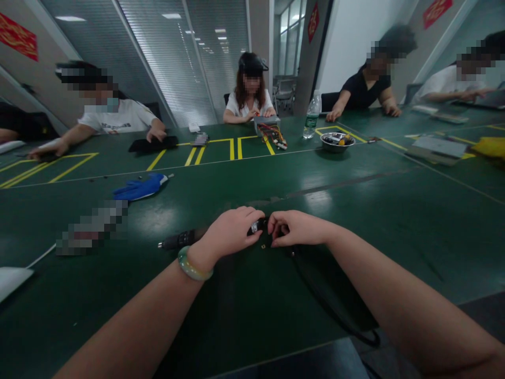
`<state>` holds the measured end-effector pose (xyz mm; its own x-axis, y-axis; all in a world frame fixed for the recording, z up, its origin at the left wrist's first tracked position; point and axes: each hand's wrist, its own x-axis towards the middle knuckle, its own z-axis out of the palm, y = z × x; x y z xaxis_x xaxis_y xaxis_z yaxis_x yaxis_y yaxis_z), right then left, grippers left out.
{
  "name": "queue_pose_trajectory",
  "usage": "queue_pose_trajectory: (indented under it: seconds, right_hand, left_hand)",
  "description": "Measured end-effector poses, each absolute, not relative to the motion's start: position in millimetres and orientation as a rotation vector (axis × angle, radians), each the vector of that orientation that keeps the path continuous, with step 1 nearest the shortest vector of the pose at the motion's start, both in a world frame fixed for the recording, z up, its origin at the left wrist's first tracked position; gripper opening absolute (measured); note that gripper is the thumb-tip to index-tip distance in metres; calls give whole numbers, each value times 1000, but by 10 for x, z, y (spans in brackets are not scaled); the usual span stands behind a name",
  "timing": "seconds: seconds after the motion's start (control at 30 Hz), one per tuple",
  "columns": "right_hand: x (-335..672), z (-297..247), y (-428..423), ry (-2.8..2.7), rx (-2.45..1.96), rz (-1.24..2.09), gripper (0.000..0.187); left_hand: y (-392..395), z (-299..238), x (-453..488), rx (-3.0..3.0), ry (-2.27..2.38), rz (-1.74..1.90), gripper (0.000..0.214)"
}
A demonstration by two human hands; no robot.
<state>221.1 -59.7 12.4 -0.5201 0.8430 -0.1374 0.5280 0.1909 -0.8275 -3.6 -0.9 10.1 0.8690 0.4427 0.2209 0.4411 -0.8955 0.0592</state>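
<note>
A black corded tool, which looks like an electric screwdriver, lies on the green table with its metal tip pointing left. My left hand is closed over its body, hiding the middle; a labelled black part shows beyond the thumb. At the tool's right end, my right hand has its fingers bent and pinched at the dark cord end, where the contact is partly hidden. From below that hand a black cable runs down to the table's front edge. A tiny brass-coloured piece lies just below the hands.
Left of me are a blue glove, a blurred-out power-strip-like object and a white object. Across the table stand a water bottle, a metal bowl of small parts and a grey box with wires. Several people sit opposite.
</note>
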Motion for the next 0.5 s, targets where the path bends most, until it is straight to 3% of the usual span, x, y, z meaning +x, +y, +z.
queue_pose_trajectory:
  seconds: [0.33,0.5]
  right_hand:
    - [2096,90,-613,-2120,-1440,1112,18]
    - [1970,-42,-652,-2042,-1522,792,8]
  left_hand:
    - [57,118,-102,3045,677,377,28]
    - [-41,108,-63,3008,800,454,25]
